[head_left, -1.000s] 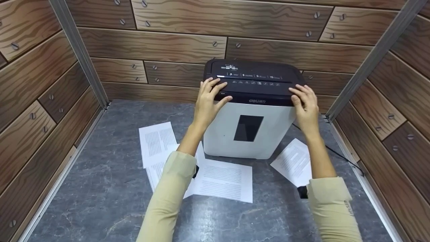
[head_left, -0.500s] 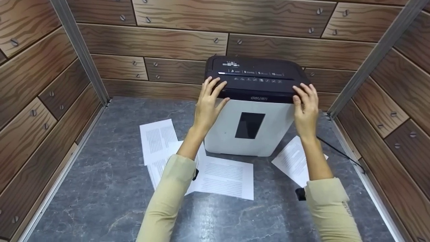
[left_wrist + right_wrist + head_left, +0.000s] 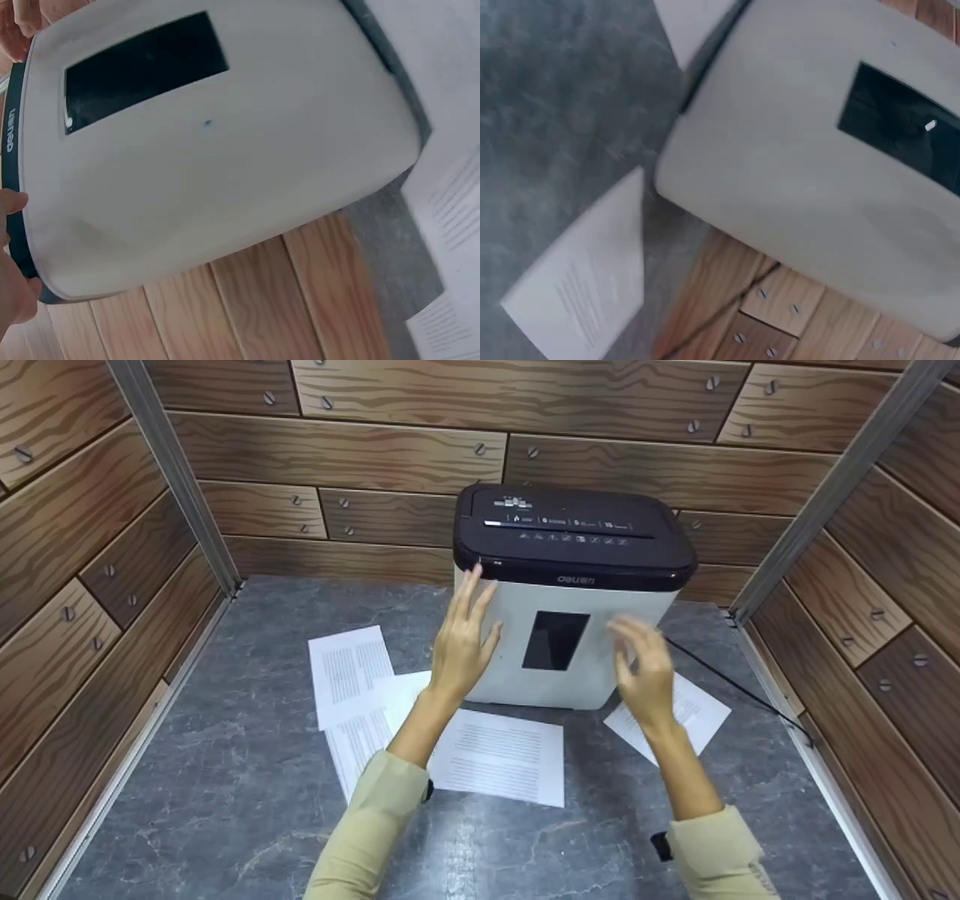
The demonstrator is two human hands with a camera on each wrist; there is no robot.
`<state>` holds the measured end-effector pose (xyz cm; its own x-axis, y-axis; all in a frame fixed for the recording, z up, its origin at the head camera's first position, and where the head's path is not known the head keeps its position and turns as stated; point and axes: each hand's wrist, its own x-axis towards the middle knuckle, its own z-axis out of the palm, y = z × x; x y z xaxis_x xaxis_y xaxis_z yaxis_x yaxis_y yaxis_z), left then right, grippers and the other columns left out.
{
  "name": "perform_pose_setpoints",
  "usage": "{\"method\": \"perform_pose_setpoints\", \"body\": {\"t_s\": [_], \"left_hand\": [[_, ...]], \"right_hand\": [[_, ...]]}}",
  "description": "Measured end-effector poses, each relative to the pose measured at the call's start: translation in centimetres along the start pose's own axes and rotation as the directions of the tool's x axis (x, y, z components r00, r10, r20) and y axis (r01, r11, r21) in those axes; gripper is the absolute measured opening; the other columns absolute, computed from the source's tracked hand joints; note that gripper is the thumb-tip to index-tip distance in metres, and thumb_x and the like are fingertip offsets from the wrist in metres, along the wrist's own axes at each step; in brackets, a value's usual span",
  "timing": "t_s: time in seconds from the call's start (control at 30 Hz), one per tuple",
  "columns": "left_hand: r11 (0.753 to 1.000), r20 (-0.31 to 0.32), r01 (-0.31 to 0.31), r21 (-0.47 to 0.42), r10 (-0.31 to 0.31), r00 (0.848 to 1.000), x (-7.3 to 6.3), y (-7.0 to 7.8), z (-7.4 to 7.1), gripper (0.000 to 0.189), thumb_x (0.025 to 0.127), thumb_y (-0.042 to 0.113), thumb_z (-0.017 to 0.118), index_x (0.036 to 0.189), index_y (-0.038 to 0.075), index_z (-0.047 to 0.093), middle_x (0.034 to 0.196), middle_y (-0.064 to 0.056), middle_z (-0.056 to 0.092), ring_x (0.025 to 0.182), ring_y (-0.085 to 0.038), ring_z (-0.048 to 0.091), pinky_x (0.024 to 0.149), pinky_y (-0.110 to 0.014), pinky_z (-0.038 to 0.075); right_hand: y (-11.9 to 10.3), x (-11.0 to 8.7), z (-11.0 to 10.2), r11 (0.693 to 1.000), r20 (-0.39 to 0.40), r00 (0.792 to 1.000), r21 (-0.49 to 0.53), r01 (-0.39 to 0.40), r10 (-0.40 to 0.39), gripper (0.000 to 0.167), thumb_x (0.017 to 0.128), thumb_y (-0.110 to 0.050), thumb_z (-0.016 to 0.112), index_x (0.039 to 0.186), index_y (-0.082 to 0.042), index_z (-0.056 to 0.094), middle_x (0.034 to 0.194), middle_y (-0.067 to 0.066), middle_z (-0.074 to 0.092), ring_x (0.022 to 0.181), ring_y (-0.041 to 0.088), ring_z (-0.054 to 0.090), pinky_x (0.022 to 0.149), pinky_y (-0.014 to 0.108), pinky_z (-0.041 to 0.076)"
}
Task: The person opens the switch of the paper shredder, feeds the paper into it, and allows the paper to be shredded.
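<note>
A white paper shredder (image 3: 555, 688) with a black top (image 3: 570, 556) and a dark front window (image 3: 555, 641) stands upright on the grey floor. My left hand (image 3: 459, 652) is at its front left corner, fingers extended, fingertips overlapping the edge of the top. In the left wrist view, fingers (image 3: 15, 289) show beside the dark top edge. My right hand (image 3: 646, 679) is blurred and low in front of the body's right side, fingers slightly bent, holding nothing. The right wrist view shows the shredder body (image 3: 780, 150) but no fingers.
Several printed sheets overlap at the left, among them a far-left sheet (image 3: 349, 664) and a front sheet (image 3: 499, 754). Another sheet (image 3: 701, 712) lies right of the shredder, partly behind my right forearm. A black cord (image 3: 739, 696) runs to the right wall; wood-patterned walls (image 3: 337, 450) enclose the floor.
My right hand has left the shredder's top right corner and dropped down and left. My left hand has slid slightly down from the top. The shredder stays in place.
</note>
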<state>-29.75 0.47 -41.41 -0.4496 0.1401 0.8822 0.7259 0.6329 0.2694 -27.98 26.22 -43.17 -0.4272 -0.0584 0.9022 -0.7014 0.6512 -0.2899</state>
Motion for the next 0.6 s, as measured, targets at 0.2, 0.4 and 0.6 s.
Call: {"method": "perform_pose_setpoints", "body": {"t_s": [0.2, 0.4, 0.6], "left_hand": [[0.999, 0.123, -0.026, -0.043, 0.031, 0.992, -6.1, -0.9, 1.2, 0.03, 0.078, -0.001, 0.068, 0.107, 0.003, 0.063, 0.11, -0.008, 0.06, 0.102, -0.023, 0.056, 0.092, -0.027, 0.042], [0.992, 0.58, 0.126, 0.006, -0.106, 0.807, -11.4, -2.8, 2.4, 0.021, 0.08, 0.005, 0.068, 0.101, 0.008, 0.067, 0.102, -0.004, 0.064, 0.095, -0.021, 0.059, 0.082, -0.032, 0.048], [0.949, 0.832, 0.29, 0.121, -0.257, 0.492, -14.1, -4.1, 3.0, 0.059, 0.073, 0.019, 0.077, 0.124, 0.001, 0.053, 0.13, -0.019, 0.046, 0.122, -0.035, 0.039, 0.102, -0.045, 0.031]], "right_hand": [[0.3, -5.5, 2.8, 0.999, 0.33, 0.944, -0.038, -0.006, 0.019, 0.022, 0.075, 0.009, 0.063, 0.095, 0.001, 0.067, 0.091, 0.012, 0.066, 0.085, 0.028, 0.061, 0.078, 0.037, 0.049], [0.5, -10.3, 5.2, 0.98, 0.625, 0.757, -0.164, -0.114, 0.192, 0.025, 0.078, -0.008, 0.07, 0.103, -0.007, 0.066, 0.1, 0.01, 0.063, 0.094, 0.029, 0.058, 0.078, 0.043, 0.048], [0.7, -13.1, 6.0, 0.952, 0.765, 0.566, -0.249, -0.18, 0.307, 0.058, 0.072, -0.027, 0.077, 0.122, -0.005, 0.056, 0.119, 0.014, 0.054, 0.11, 0.034, 0.048, 0.089, 0.047, 0.042]]}}
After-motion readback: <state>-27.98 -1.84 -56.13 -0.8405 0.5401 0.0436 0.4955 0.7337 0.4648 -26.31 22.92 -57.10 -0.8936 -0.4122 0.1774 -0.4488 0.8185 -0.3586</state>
